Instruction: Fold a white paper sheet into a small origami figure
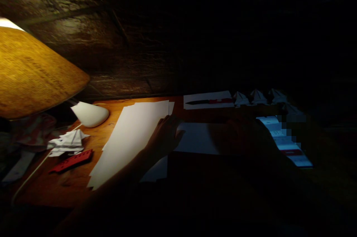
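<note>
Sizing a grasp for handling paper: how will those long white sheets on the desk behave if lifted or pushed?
Probably floppy: the sheets look thin and lie flat, so a lifted edge would likely sag. They're likely very light too. Their edges sit staggered on the wooden desk, so a push from the hand could well slide them apart.

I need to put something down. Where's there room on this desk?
Bare wood shows left of the white paper stack, below the red strip. A thin wood strip runs behind the left hand, before the knife's sheet. The back right is crowded with folded paper shapes.
</note>
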`<action>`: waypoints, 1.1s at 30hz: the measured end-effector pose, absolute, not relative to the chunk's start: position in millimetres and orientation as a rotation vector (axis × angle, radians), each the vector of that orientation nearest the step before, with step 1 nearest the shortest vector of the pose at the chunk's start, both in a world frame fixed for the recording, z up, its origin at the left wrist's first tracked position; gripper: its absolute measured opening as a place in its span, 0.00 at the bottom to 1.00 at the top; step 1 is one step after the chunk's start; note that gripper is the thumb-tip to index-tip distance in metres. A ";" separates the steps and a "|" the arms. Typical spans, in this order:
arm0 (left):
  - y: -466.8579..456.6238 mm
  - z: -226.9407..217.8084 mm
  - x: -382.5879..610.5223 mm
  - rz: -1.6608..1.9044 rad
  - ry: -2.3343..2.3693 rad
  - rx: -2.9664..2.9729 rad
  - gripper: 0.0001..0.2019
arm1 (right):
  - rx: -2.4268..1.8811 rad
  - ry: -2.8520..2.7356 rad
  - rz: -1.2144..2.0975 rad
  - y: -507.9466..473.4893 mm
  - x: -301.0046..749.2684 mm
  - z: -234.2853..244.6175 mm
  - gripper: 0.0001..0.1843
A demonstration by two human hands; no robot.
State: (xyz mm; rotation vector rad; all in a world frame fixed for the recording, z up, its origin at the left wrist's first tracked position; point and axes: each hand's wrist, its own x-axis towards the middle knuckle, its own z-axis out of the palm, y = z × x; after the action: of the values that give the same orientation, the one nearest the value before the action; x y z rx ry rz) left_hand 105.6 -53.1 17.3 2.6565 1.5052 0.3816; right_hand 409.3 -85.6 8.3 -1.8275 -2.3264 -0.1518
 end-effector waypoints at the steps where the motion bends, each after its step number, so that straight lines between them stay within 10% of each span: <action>1: -51.4 16.8 104.8 0.396 1.502 2.640 0.16 | -1.824 -2.335 -0.128 -83.9 410.8 9.6 0.22; 15: -31.1 3.6 102.5 0.863 1.257 2.103 0.05 | -1.486 -2.174 0.056 -69.3 412.0 4.1 0.27; 33: -38.6 11.8 106.2 1.116 1.234 1.625 0.18 | -1.413 -1.932 0.717 -64.1 405.0 8.7 0.13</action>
State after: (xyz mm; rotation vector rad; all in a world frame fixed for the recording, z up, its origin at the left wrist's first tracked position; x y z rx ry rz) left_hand 106.2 -38.6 11.8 1.6245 1.2344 1.1162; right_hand 405.0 -64.1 8.7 -1.4135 -1.9323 0.7173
